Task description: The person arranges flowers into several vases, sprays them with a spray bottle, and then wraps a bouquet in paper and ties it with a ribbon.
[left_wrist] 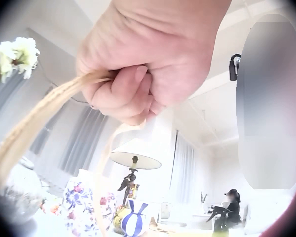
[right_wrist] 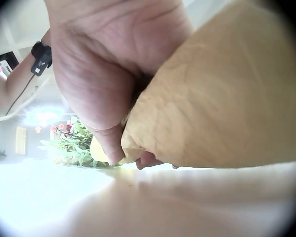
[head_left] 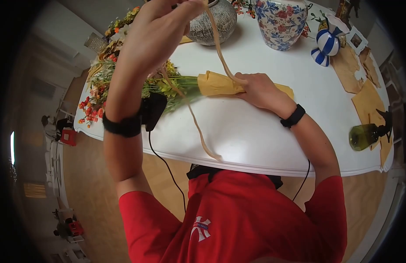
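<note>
My left hand [head_left: 157, 33] is raised over the far side of the table, its fingers curled around a tan ribbon [head_left: 216, 39]. In the left wrist view the ribbon [left_wrist: 37, 121] leaves both sides of the fist. One length runs down to my right hand [head_left: 262, 92]; a loose tail [head_left: 196, 125] hangs toward the table's front edge. The right hand grips the yellow paper wrap [head_left: 214, 83] around the stems of a bouquet lying on its side. Seen from the right wrist, the thumb and fingers close around the paper [right_wrist: 212, 103]. Flower heads [head_left: 98, 94] spread leftward, partly behind the left forearm.
A grey textured pot [head_left: 216, 24] and a floral vase [head_left: 282, 24] stand at the back of the white table [head_left: 264, 136]. To the right are a blue-and-white striped ornament [head_left: 328, 43], paper sheets [head_left: 345, 70] and a green spray bottle [head_left: 363, 136]. Cables hang from both wrists.
</note>
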`<action>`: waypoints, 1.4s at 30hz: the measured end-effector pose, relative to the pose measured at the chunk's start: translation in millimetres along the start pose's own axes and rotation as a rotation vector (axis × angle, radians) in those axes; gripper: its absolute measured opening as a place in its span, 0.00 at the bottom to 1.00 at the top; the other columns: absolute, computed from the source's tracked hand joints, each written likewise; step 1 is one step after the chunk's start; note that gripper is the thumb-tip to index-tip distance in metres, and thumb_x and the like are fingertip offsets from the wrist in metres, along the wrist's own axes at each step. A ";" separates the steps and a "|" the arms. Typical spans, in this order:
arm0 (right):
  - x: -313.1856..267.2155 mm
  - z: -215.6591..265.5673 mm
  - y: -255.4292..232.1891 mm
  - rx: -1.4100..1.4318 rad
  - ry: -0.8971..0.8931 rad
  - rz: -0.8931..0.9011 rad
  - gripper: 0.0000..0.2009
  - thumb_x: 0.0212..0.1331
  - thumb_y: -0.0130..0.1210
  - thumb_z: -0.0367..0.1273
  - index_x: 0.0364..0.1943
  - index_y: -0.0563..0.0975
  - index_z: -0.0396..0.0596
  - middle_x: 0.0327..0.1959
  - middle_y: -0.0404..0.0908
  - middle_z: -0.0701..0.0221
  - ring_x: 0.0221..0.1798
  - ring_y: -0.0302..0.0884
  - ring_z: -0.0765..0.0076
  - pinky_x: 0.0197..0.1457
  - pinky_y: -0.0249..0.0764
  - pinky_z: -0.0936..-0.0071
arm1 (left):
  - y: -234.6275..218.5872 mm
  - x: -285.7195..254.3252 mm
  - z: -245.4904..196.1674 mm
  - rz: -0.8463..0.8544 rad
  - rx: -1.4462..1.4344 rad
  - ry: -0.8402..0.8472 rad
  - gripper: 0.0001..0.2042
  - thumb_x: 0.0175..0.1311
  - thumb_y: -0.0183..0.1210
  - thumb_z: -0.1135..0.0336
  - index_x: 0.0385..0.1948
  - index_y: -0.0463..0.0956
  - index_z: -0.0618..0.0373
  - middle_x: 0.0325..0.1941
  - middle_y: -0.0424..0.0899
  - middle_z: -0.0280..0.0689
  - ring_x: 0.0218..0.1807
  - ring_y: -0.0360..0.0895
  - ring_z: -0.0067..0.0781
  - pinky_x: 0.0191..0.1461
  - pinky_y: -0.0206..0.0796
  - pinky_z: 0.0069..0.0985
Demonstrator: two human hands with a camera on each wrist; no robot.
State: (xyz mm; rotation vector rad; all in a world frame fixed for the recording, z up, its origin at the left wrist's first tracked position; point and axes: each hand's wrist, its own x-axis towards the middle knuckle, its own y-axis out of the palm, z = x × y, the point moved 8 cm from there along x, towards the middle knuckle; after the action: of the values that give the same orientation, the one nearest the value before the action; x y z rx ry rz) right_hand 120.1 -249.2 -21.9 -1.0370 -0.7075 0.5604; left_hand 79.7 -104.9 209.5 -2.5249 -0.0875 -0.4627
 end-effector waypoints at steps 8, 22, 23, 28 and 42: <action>0.4 3.4 -5.8 0.008 0.043 0.023 0.22 0.57 0.69 0.36 0.52 0.75 0.41 0.38 0.87 0.55 0.43 0.85 0.45 0.49 0.79 0.54 | 38.2 21.3 54.4 0.018 0.020 -0.018 0.13 0.73 0.59 0.53 0.42 0.78 0.54 0.21 0.67 0.20 0.20 0.56 0.09 0.21 0.45 0.17; 2.3 7.0 -14.7 0.016 0.084 -0.023 0.24 0.54 0.70 0.33 0.52 0.72 0.43 0.37 0.87 0.56 0.42 0.85 0.46 0.46 0.80 0.55 | 44.7 -1.5 55.1 0.073 0.365 0.002 0.14 0.74 0.60 0.54 0.40 0.80 0.57 0.21 0.71 0.23 0.23 0.61 0.13 0.24 0.50 0.22; 3.1 9.0 -15.2 0.012 0.087 -0.013 0.24 0.54 0.70 0.33 0.52 0.72 0.43 0.38 0.87 0.56 0.42 0.85 0.45 0.46 0.80 0.55 | 47.1 -2.6 56.7 0.095 0.396 -0.025 0.14 0.73 0.60 0.55 0.41 0.81 0.58 0.23 0.73 0.23 0.22 0.61 0.13 0.24 0.51 0.22; 0.5 12.0 -16.4 0.015 0.054 -0.035 0.23 0.55 0.70 0.33 0.51 0.72 0.43 0.38 0.87 0.57 0.42 0.85 0.45 0.46 0.80 0.55 | 53.0 -1.6 68.4 0.165 -0.211 -0.242 0.11 0.76 0.57 0.58 0.36 0.75 0.54 0.21 0.66 0.23 0.18 0.57 0.12 0.19 0.47 0.20; -1.2 15.6 -12.6 -0.020 0.015 -0.032 0.23 0.55 0.70 0.37 0.52 0.77 0.42 0.32 0.85 0.54 0.37 0.84 0.43 0.43 0.79 0.54 | 140.8 88.3 76.6 0.014 -0.720 -0.188 0.12 0.77 0.52 0.61 0.39 0.72 0.62 0.32 0.76 0.39 0.32 0.76 0.32 0.37 0.71 0.26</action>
State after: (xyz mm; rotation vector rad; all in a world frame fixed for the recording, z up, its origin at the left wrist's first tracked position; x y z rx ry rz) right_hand 108.7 -246.3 -5.6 -1.0457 -0.7170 0.5184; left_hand 208.5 -184.4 106.6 -3.2701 0.0363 -0.2767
